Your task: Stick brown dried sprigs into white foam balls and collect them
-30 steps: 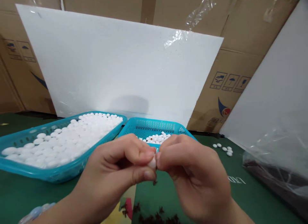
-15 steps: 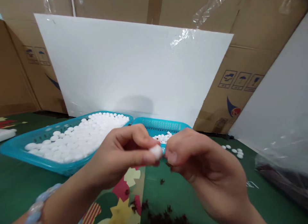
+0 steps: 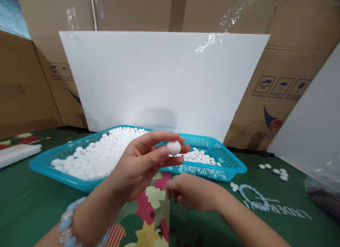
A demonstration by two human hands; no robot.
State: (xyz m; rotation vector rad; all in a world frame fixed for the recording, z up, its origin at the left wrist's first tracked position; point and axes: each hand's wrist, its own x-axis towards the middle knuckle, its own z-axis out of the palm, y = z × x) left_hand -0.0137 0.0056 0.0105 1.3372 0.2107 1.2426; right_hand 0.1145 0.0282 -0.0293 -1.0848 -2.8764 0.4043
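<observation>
Between the thumb and fingers of my left hand [image 3: 148, 155] is a small white foam ball [image 3: 174, 147], held up in front of the baskets. My right hand [image 3: 195, 192] is lower and to the right, bent downward over the green table with its fingers curled together. Whatever may be in its fingertips is hidden. Small dark brown pieces [image 3: 160, 230] lie scattered below the hands, blurred toward the bottom edge. A blue basket of many white balls [image 3: 102, 153] stands behind my left hand. Behind my right hand, another blue basket [image 3: 232, 165] holds more white balls [image 3: 199, 156].
A white board [image 3: 164, 73] leans against cardboard boxes [image 3: 281, 109] at the back. On the right lie several loose white balls [image 3: 276, 171], a blue bead bracelet [image 3: 253, 197] and a clear plastic bag [image 3: 322, 190]. A white slab [image 3: 18, 154] lies far left.
My hands have moved apart. The left hand has lifted the ball slightly, while the right has dropped away toward the table. The view has shifted, bringing the bracelet into sight.
</observation>
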